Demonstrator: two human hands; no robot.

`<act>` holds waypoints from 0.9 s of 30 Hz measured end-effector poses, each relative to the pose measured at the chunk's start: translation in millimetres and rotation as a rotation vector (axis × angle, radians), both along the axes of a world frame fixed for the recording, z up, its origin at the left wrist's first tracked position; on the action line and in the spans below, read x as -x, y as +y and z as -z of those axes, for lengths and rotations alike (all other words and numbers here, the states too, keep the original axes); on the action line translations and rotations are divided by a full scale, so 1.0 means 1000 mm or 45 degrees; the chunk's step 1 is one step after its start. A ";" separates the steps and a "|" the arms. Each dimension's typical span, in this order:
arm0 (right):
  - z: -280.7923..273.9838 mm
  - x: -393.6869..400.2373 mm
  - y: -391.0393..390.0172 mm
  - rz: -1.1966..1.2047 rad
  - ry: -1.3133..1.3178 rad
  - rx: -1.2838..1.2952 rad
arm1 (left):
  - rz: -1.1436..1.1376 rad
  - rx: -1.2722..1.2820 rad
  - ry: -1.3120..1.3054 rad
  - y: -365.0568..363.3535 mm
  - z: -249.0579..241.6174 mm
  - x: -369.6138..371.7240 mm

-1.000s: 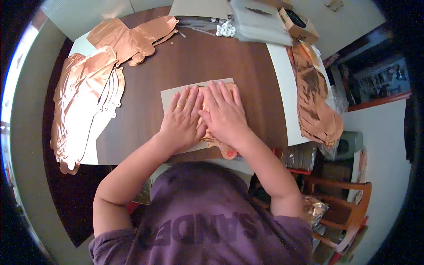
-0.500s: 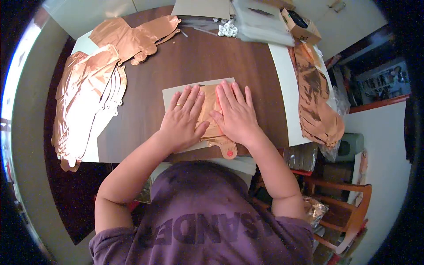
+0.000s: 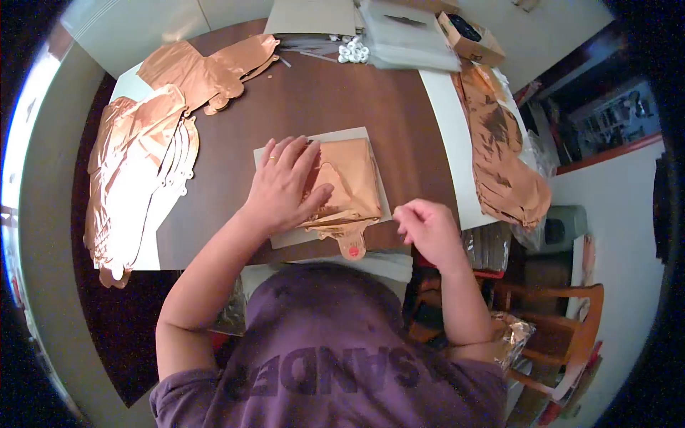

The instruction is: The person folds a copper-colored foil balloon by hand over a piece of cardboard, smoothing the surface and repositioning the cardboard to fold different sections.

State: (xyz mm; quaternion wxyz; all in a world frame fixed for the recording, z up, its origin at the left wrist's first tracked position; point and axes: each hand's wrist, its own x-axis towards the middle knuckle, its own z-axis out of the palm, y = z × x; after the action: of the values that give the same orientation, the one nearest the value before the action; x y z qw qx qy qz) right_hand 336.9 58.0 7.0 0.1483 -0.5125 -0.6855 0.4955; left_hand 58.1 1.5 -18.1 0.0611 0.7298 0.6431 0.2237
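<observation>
A copper-coloured foil balloon, folded into a flat rectangle, lies on a pale card. Its rounded tab with a red dot points toward me, past the card's near edge. My left hand rests on the left part of the foil, fingers stretched out and slightly bent, a ring on one of them. My right hand is apart from the balloon, over the table's near right edge. Its fingers are curled in, and nothing shows in them.
More copper foil balloons lie at the left, with another pile at the right. At the back are white rolls, clear plastic bags and a small cardboard box. A wooden chair stands at the lower right.
My right hand has lifted off the foil, moved right and toward me, and curled its fingers. My left hand stays on the balloon, its fingers now more bent. More of the foil shows.
</observation>
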 end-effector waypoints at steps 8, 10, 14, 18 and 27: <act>0.002 0.013 -0.007 -0.072 0.112 0.392 | 0.179 -0.109 -0.024 0.024 0.012 -0.012; 0.006 0.012 -0.004 -0.051 0.184 0.465 | 0.164 -0.084 -0.050 0.024 0.010 -0.012; 0.011 0.015 -0.001 0.133 0.378 0.660 | 0.165 -0.127 -0.121 0.023 0.015 -0.007; 0.007 0.020 0.000 0.307 0.545 0.807 | 0.169 -0.109 -0.162 0.022 0.012 -0.004; 0.007 0.043 0.004 0.100 0.325 0.682 | 0.187 -0.132 -0.208 0.022 0.014 -0.004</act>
State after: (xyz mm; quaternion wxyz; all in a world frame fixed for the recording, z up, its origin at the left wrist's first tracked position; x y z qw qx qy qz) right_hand 294.3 62.1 0.4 0.1121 -0.4930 -0.4858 0.7130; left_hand 61.6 23.2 -31.7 0.0919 0.7564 0.5684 0.3103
